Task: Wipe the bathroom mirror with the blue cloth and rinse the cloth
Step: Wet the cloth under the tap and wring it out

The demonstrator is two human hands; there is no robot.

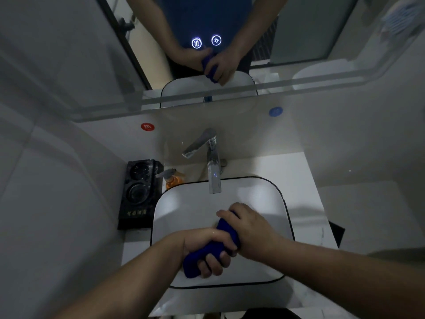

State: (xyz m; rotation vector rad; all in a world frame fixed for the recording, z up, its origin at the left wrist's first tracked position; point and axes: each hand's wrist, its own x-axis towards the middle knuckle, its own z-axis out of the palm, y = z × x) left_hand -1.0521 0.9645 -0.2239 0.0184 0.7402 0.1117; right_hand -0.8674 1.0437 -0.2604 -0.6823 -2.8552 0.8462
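Over the basin [184, 208]: left hand [204, 242] and right hand [253, 229], each grip closed round the blue cloth [194, 263]; gold lettering on the black box [138, 192], possibly characters, unreadable.

You are at the vanity of a bathroom. A white square basin [184, 203] with a thin black rim sits on a pale countertop [299, 171], with a chrome mixer faucet [212, 162] at its back edge. The wall mirror [299, 42] above has a lit touch button [196, 43]. On the wall are a red sticker [147, 127] and a blue sticker [275, 111]. To your left, an orange pump soap bottle [173, 179] and a black marbled holder [139, 192] stand by the tiled wall [46, 180].
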